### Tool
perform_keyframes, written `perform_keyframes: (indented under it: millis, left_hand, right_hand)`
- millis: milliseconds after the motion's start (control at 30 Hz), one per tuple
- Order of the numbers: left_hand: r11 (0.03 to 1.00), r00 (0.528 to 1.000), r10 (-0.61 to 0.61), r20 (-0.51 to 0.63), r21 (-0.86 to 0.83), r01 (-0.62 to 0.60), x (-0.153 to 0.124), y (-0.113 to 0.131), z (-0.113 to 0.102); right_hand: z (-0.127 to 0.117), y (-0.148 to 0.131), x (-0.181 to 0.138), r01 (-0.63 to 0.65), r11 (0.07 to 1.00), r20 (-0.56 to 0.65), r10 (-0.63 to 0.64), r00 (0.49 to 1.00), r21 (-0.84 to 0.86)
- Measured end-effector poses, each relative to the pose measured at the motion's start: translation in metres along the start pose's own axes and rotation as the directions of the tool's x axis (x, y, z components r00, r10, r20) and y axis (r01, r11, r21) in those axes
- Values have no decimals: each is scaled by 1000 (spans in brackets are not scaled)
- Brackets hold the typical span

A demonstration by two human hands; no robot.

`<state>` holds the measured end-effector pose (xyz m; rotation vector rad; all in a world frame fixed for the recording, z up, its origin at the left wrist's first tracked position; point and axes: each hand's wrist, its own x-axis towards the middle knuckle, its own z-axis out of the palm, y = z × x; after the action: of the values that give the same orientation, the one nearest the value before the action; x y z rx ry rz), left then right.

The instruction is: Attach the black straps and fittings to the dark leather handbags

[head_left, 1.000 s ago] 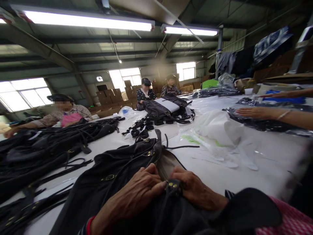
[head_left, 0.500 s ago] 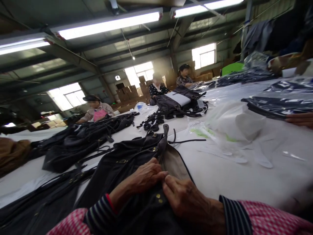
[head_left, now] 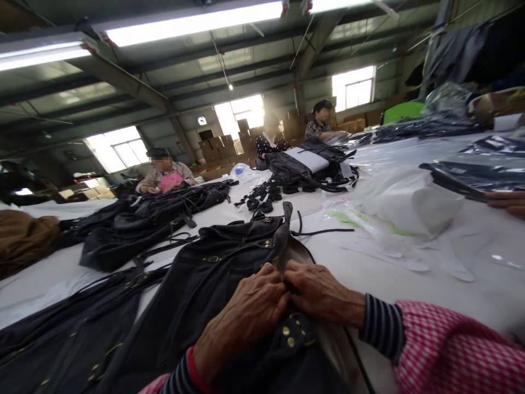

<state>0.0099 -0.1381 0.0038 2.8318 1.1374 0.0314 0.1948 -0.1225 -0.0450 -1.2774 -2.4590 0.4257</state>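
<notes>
Lying at 7 o'clock in view on the white table [head_left: 402, 285], the dark jacket [head_left: 197, 295] looks soft and limp, with some weight and little slip. Its small buckle [head_left: 213, 259], at 10 o'clock from the hands, seems a poor handle. The left hand [head_left: 246, 301] is narrow, apparently pinching the front edge. Brass-coloured snaps [head_left: 288, 336] at 6 o'clock probably stiffen that edge into a firm hold. The right hand [head_left: 318, 290], just beside at 3 o'clock, appears to pinch it too, near beige lining [head_left: 301, 253].
</notes>
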Motion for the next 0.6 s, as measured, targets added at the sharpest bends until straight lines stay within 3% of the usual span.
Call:
perform_keyframes:
  millis: [133, 233, 333, 433, 600]
  left_hand:
    - [1000, 1000, 23, -16, -6, -23, 6, -11, 5]
    - [991, 992, 125, -6, -55, -125, 7, -21, 1]
    - [966, 974, 225, -13, -131, -224, 1, -29, -3]
    - [965, 976, 215, -46, -145, -220, -5, -34, 1]
    - [972, 979, 195, -55, -124, -200, 4, -40, 6]
  right_hand:
    - [10, -5, 7, 1, 999, 14, -1, 1000, -35]
    - [17, -2, 4, -19, 1000, -63, 19, 998, 2]
    - [20, 0, 2, -116, 986, -154, 134, 979, 122]
    - [17, -1, 0, -143, 949, -149, 190, 970, 282]
    - [5, 1, -5, -24, 945, -89, 55, 994, 325]
